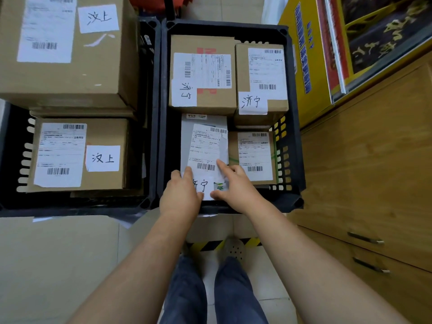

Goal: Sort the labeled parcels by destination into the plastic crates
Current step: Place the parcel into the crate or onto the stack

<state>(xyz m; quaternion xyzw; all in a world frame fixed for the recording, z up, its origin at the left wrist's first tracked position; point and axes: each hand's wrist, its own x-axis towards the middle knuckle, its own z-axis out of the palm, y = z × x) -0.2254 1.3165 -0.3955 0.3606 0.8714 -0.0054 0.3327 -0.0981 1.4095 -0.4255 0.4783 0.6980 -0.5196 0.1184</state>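
Head: left hand (181,191) and right hand (236,185) touch parcel (205,146).

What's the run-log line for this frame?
left hand: rests on flat white labeled parcel | right hand: fingers touch it | parcel: in right black plastic crate, near-left corner

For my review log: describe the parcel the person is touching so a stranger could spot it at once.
Find the right-hand black crate, which holds four parcels. The one meant lies in its near left corner, under the left hand and right hand. It alone is a flat white parcel; its three neighbours are brown cardboard boxes.
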